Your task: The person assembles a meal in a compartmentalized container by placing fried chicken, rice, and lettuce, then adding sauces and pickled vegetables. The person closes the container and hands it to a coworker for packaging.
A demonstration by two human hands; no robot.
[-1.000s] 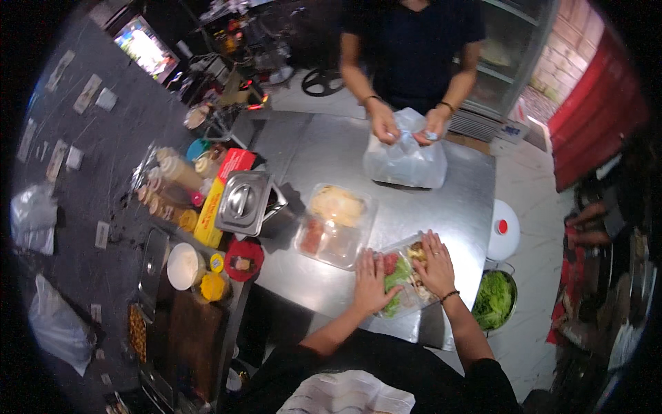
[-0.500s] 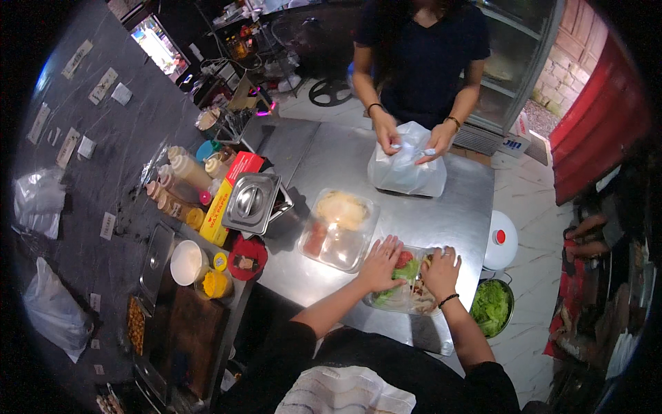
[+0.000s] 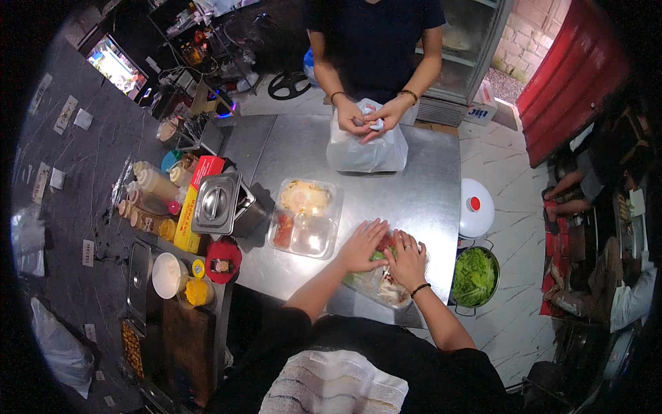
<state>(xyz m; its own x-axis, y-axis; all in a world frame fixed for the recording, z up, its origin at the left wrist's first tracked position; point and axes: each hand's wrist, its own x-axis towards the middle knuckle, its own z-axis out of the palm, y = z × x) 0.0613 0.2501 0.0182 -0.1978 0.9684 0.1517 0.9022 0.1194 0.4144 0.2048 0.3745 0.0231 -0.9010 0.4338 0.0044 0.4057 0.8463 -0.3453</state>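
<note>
Both my hands lie on a clear plastic takeaway container (image 3: 371,284) near the table's front edge. Lettuce, something red and pale sliced food with brown bits show through it. My left hand (image 3: 363,247) rests over the far left part, its fingers stretched out. My right hand (image 3: 408,263) lies flat beside it, with its fingers pointing away over the lid. The palms hide much of the container. To the left sits another compartmented clear container (image 3: 314,231), holding a flat yellowish food and a red portion.
Across the metal table (image 3: 427,165) a person knots a white plastic bag (image 3: 367,148). At left stand a lidded steel container (image 3: 217,203), a wax paper box (image 3: 186,228) and squeeze bottles (image 3: 153,179). A lettuce pot (image 3: 476,277) and white lid (image 3: 476,209) are at right.
My right hand has shifted left across the container, close to my left hand. The container is turned somewhat. The other person's hands have come together at the bag's top. The whole view has shifted.
</note>
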